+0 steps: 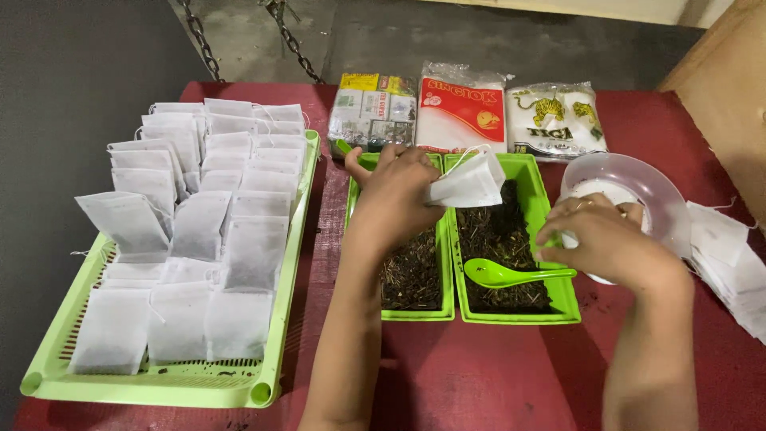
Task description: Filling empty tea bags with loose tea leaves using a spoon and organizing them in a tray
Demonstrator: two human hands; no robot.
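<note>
Holding a small white bag (469,182) pinched at its left edge, the left hand (396,191) hovers over two green trays (522,168) of dark loose leaf — its fingers are curled shut on the bag, which hangs above the seam between the trays. The right hand (600,236) rests at the right tray's edge, fingers bent around the rim of a clear bowl (638,187); whether they truly clamp it I cannot tell. One green spoon (511,274) lies in the right tray, its handle pointing toward the right hand.

Behind the trays stand three packets in a row: a left packet (373,110) with a yellow top and grey printed panels, a middle packet (461,108) white with a red label, and a right packet (556,118) white with yellow tiger figures. To the left sits one large green basket (281,335) holding rows of filled white bags — roughly two dozen, overlapping too much for an exact count. A stack of flat bags (728,259) lies at the far right on the red table (479,375).
</note>
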